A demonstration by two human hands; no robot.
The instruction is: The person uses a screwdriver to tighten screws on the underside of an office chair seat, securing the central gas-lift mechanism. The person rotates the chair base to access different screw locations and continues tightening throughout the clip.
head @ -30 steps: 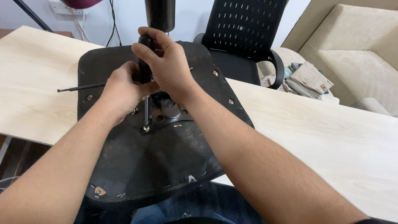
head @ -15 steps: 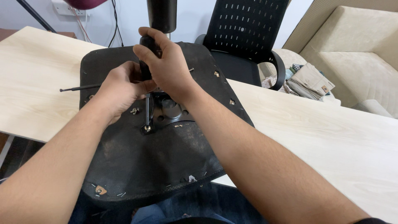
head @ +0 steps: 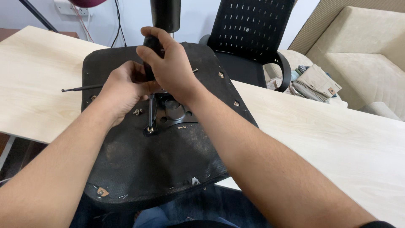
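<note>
Screwdriver: the black-handled screwdriver (head: 150, 63) stands upright over the middle of the upturned seat, its metal shaft running down to a bolt (head: 149, 130) at the corner of the mounting plate
Right hand: the right hand (head: 171, 67) wraps the top of the handle, fingers curled tight around it
Left hand: the left hand (head: 122, 86) grips the lower handle just beside the right, fingers closed on it; the two hands touch
Seat underside: the black chair seat (head: 139, 160) lies face down, its near edge overhanging the surface toward the person's lap; rough fabric stapled along the rim, worn and dusty
Mounting plate: the dark metal plate (head: 175, 112) sits mid-seat, partly hidden by the hands
Lever: a thin black rod (head: 80, 89) sticks out leftward past the seat's edge
Surface: the pale wood-grain surface (head: 329, 135) has open room to the right and far left
Beyond: a black mesh chair back (head: 249, 33) stands behind the seat; a beige sofa (head: 367, 55) far right, folded papers (head: 314, 82) beside it; a white wall socket (head: 69, 7) top left
</note>
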